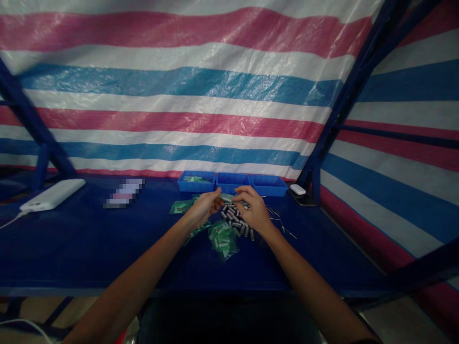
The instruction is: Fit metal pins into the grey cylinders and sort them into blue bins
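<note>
Forearms (143,270) nearest; left hand (207,206) and right hand (253,208) nearly closed, pinching pale-green piece (226,197). Loose pinch could drop it among near-side cylinders (234,216).

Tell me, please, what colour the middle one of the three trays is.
The middle tray is blue, seen best in the head view.

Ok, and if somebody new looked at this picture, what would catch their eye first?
First, probably the striped sheet in red, white and blue, filling the background behind the table. Then, near the centre, the left hand and right hand hold a small packet over a pile of grey cylinders. Green packets lie beside the pile, with three blue bins in a row along the table's back edge.
</note>
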{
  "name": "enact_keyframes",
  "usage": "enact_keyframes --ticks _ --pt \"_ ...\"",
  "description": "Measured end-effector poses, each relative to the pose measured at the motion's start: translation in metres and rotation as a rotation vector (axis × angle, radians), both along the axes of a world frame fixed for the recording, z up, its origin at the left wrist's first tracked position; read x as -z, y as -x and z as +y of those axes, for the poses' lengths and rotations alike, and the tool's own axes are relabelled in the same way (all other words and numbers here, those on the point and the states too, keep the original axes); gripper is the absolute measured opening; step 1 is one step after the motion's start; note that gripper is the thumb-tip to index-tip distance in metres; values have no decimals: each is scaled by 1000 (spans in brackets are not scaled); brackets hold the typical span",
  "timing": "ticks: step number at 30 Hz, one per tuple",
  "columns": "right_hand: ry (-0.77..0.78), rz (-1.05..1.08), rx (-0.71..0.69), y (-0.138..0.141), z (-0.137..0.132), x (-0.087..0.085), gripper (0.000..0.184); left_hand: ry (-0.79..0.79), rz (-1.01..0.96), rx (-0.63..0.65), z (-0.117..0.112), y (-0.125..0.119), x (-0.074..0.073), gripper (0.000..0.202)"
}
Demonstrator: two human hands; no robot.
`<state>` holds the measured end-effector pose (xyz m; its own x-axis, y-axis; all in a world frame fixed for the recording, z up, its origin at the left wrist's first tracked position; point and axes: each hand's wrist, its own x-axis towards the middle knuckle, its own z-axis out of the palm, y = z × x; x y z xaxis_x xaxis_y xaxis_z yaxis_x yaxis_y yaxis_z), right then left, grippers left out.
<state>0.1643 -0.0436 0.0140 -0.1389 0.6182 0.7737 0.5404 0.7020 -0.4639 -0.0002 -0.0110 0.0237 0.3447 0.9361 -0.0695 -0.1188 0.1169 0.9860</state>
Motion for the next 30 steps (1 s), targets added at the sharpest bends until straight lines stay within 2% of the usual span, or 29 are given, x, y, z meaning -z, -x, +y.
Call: enact_keyframes --ticks 5,7,9,11,13,15,20,23,27,30 --pt "89 -77 132 -4 4 5 18 -269 6 -183 3 1 5 28" --pt "216 -72 96 -5 4 4 19 -391 49 -212 1 1 4 26" --pt "412 -18 -7 -6 5 2 27 -510 92 -208 -1 1 3 24" --pt "613 122 -90 -5 6 1 46 -597 132 -189 -3 0 1 21" --pt "749 309 -123 -4 7 0 55 -650 172 -185 -5 0 1 19" --pt "826 473 -152 -3 7 -2 54 -688 207 -198 -5 0 1 18" --pt "970 765 -339 -3 2 -10 48 -773 202 -194 -6 0 2 15" --pt "919 872 -371 -1 3 -9 36 -828 183 -127 -7 -2 3 13" --pt "682 996 -339 2 8 -1 34 -814 193 -91 -7 -3 6 15" --pt "555 880 -217 0 12 3 33 -758 270 -13 -8 -4 7 18"
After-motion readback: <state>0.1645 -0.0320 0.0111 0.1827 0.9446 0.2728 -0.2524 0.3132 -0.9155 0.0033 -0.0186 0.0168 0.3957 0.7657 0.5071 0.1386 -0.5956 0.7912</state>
